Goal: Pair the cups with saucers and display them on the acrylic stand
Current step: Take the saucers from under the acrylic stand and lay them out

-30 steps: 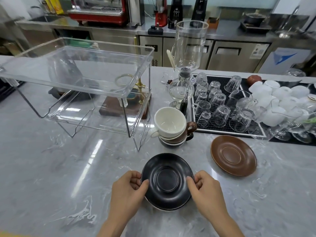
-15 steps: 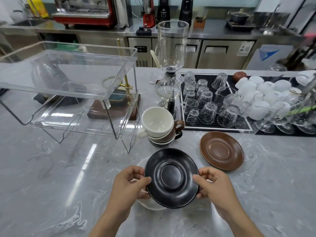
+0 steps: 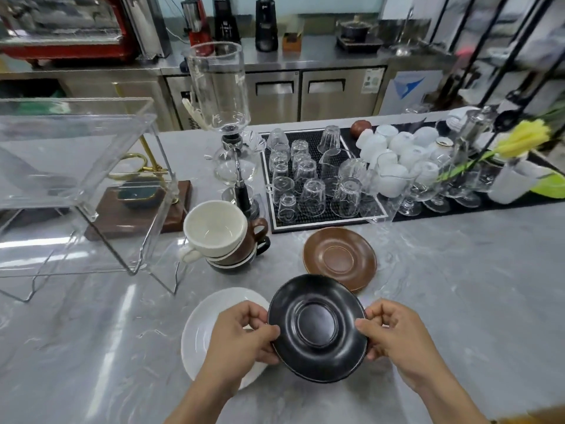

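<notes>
A black saucer [image 3: 318, 327] is lifted just above the marble counter, held by both hands. My left hand [image 3: 241, 338] pinches its left rim and my right hand [image 3: 391, 335] pinches its right rim. Under and left of it a white saucer [image 3: 208, 325] lies on the counter, partly covered by my left hand. A brown saucer [image 3: 339, 257] lies just behind the black one. Three cups are nested in a stack: a white cup [image 3: 214, 228] on top, a brown cup [image 3: 253, 237] and a black cup [image 3: 238, 264] below. The clear acrylic stand [image 3: 76, 166] stands at the left.
A glass siphon brewer [image 3: 226, 117] stands behind the cup stack. A black mat with several upturned glasses [image 3: 308, 179] and white cups [image 3: 397, 148] fills the right rear. A wooden base with a brass holder [image 3: 140, 209] sits behind the stand.
Both hands have lifted the black saucer off the white saucer and carried it to the right, uncovering the white one.
</notes>
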Tool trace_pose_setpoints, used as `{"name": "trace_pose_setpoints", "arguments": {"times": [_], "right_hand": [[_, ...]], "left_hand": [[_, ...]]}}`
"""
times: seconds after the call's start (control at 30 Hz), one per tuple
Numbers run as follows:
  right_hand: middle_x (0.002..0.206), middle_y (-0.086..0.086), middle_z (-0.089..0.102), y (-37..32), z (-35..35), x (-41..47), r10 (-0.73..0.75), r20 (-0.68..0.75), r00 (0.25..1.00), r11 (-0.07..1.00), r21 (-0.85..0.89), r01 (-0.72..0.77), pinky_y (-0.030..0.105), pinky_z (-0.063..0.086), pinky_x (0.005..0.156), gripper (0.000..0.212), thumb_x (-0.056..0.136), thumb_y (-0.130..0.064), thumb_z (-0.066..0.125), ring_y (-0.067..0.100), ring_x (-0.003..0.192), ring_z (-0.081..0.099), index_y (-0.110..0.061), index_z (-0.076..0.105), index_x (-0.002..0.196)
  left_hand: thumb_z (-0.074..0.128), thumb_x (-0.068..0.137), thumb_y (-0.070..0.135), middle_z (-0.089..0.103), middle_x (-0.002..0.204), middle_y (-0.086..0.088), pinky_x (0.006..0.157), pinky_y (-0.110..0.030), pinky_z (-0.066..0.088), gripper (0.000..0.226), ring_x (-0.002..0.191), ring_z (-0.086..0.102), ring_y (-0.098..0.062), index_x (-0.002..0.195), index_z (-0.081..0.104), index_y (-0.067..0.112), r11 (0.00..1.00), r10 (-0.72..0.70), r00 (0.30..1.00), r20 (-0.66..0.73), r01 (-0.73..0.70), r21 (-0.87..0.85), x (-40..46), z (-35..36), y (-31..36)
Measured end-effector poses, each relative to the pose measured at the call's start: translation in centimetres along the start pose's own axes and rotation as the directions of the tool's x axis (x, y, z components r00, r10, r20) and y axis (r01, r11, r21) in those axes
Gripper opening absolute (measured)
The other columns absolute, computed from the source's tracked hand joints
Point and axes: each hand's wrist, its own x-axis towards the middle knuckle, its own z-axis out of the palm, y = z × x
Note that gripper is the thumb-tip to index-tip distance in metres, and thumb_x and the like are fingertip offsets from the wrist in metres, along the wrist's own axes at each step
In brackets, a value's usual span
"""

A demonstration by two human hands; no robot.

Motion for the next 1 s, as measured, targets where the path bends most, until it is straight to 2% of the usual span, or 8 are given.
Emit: {"name": "trace_pose_setpoints", "arguments": {"times": [0.17, 0.33, 0.5, 0.6, 0.83, 1.0], "right_hand": [[0.045, 0.004, 0.047, 1.1, -2.8, -0.8, 0.022, -0.066, 0.998, 0.999, -0.042, -0.025, 0.031, 0.048, 0.041, 0.013, 0.080, 0.013, 0.068, 0.024, 0.040, 0.048, 0.010, 0.056, 0.076], [0.043, 0.003, 0.049, 2.3, -5.2, -1.6, 0.031, -0.116, 0.993, 0.990, -0.133, -0.047, 0.035, 0.047, 0.047, 0.016, 0.079, 0.010, 0.072, 0.024, 0.035, 0.049, 0.009, 0.057, 0.073], [0.042, 0.003, 0.053, 3.0, -6.3, -1.5, 0.035, -0.149, 0.988, 0.972, -0.227, -0.068, 0.036, 0.049, 0.049, 0.016, 0.079, 0.006, 0.074, 0.025, 0.035, 0.054, 0.010, 0.059, 0.074], [0.042, 0.003, 0.057, 3.5, -6.5, -1.3, 0.026, -0.166, 0.986, 0.955, -0.287, -0.074, 0.038, 0.052, 0.052, 0.017, 0.079, 0.002, 0.075, 0.026, 0.037, 0.057, 0.005, 0.061, 0.072], [0.044, 0.006, 0.062, 3.8, -6.5, -0.8, 0.033, -0.178, 0.983, 0.932, -0.349, -0.095, 0.032, 0.050, 0.049, 0.018, 0.079, -0.002, 0.077, 0.025, 0.036, 0.060, -0.002, 0.061, 0.070], [0.044, 0.006, 0.062, 4.0, -6.6, -0.4, 0.040, -0.177, 0.983, 0.923, -0.369, -0.104, 0.031, 0.050, 0.048, 0.019, 0.079, -0.003, 0.077, 0.025, 0.037, 0.061, -0.001, 0.061, 0.069]], "left_hand": [[0.070, 0.078, -0.015, 0.056, 0.051, -0.008, 0.046, -0.034, 0.057, 0.015, 0.042, 0.062, -0.023, 0.077, 0.059, -0.005, 0.990, 0.009, 0.998, 0.062, -0.017, 0.136, 0.2, 2.7, -0.4], [0.076, 0.066, 0.001, 0.067, 0.050, -0.008, 0.062, -0.050, 0.063, 0.016, 0.047, 0.069, -0.026, 0.074, 0.062, 0.004, 0.941, 0.018, 0.993, 0.115, -0.056, 0.335, 0.1, 4.8, -0.8], [0.073, 0.073, 0.005, 0.072, 0.052, -0.006, 0.062, -0.039, 0.062, 0.015, 0.050, 0.072, -0.023, 0.078, 0.060, 0.005, 0.892, 0.018, 0.989, 0.146, -0.082, 0.444, -0.2, 6.2, -1.4], [0.073, 0.074, 0.008, 0.073, 0.053, -0.004, 0.064, -0.037, 0.063, 0.014, 0.052, 0.073, -0.020, 0.079, 0.060, 0.006, 0.870, 0.028, 0.987, 0.155, -0.101, 0.483, -0.2, 6.6, -1.6], [0.071, 0.075, 0.011, 0.072, 0.050, -0.001, 0.063, -0.026, 0.059, 0.013, 0.050, 0.070, -0.013, 0.081, 0.062, 0.004, 0.841, 0.029, 0.984, 0.174, -0.118, 0.528, -0.1, 6.9, -2.3], [0.071, 0.075, 0.013, 0.072, 0.050, 0.000, 0.066, -0.031, 0.060, 0.011, 0.049, 0.068, -0.010, 0.078, 0.062, 0.007, 0.831, 0.030, 0.983, 0.180, -0.125, 0.542, 0.2, 7.0, -2.4]]}}
